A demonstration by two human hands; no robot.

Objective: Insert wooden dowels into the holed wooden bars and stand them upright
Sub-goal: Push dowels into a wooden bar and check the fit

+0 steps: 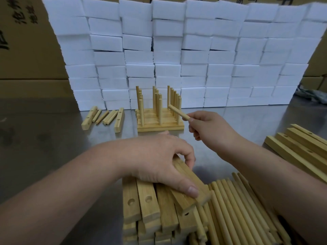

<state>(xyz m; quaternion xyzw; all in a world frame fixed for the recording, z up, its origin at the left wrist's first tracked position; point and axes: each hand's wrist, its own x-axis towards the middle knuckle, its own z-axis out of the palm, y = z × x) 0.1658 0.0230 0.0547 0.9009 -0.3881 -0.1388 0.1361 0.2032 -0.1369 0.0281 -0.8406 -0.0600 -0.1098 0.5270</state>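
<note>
My left hand [159, 165] grips pale holed wooden bar [187, 193] atop stack at steel table's [53, 147] near edge, presumably for loading. My right hand [210, 128] pinches round wooden dowel [178, 113] by one end, leaving tip free for hole. Dowelled bars [159, 121] stand upright mid-table.

Black Chinese writing is showing on the brown cardboard box [26, 50] at the far left. It is sitting tilted, cut off and too blurry to read.
</note>
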